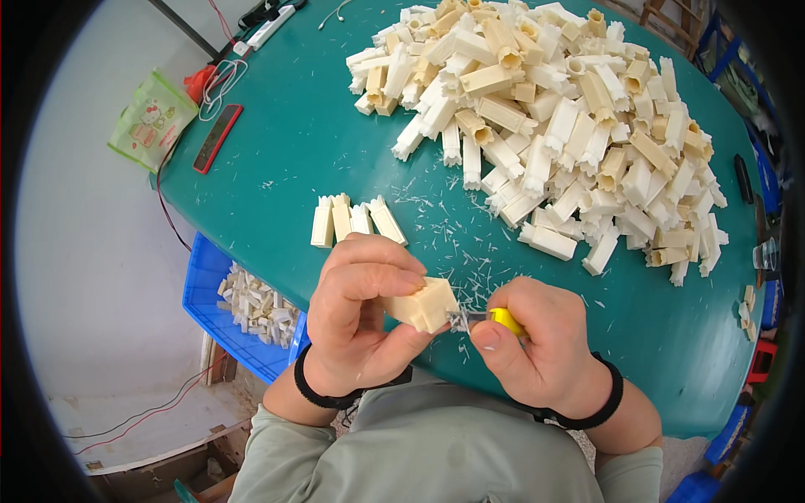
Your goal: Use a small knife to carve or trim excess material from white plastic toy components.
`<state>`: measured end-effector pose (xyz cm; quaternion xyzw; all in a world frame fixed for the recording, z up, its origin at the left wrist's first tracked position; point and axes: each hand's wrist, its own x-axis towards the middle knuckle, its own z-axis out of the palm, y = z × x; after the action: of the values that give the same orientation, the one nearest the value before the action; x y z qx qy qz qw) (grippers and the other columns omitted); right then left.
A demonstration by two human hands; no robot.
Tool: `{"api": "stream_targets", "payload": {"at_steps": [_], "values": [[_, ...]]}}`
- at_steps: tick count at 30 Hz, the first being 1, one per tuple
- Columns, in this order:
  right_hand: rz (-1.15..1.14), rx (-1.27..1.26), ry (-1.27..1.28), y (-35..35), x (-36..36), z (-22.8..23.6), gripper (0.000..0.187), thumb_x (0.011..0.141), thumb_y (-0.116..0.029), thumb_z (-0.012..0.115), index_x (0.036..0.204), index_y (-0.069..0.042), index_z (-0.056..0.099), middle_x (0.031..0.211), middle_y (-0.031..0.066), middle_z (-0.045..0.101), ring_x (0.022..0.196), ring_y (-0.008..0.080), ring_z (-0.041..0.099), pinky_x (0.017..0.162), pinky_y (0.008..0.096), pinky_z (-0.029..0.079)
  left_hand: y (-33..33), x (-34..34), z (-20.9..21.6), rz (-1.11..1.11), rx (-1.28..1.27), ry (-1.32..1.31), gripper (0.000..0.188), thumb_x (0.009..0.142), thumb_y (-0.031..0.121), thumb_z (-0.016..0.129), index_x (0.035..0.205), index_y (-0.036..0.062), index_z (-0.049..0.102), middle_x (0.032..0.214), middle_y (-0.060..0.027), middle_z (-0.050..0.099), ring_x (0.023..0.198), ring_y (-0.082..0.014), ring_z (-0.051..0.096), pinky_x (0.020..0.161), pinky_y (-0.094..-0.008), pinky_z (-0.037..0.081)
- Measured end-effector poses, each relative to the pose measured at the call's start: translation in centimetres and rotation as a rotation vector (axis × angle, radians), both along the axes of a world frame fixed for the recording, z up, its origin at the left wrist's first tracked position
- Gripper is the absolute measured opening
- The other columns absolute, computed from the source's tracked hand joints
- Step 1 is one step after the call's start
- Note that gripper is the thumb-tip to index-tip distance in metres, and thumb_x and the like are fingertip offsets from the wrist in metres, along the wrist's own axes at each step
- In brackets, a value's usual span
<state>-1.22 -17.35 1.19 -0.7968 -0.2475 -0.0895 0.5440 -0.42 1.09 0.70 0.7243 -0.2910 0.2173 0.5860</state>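
Currently the left hand [354, 312] pinches a cream block [423, 305]; the right hand [547, 344] grips a yellow-handled tool [508, 321].

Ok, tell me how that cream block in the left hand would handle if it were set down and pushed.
The cream block is probably stiff, its edges looking straight in the left hand's grip. Flat sides suggest it would slide rather than roll. It may be light for its size if hollow like open-ended pieces in the heap.
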Motion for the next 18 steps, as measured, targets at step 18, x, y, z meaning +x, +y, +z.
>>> {"api": "stream_targets", "payload": {"at_steps": [18], "values": [[-0.036, -0.02, -0.014, -0.5, 0.8, -0.3, 0.034, 0.079, -0.028, 0.065, 0.062, -0.006, 0.046, 0.053, 0.0074, 0.043, 0.042, 0.0236, 0.042, 0.038, 0.031, 0.033, -0.4, -0.6, 1.7, -0.31, 0.197, -0.015, 0.026, 0.07, 0.007, 0.072, 0.092, 0.0047, 0.056, 0.088, -0.0095, 0.059, 0.077, -0.023, 0.057, 0.067, -0.0326, 0.045]]}}
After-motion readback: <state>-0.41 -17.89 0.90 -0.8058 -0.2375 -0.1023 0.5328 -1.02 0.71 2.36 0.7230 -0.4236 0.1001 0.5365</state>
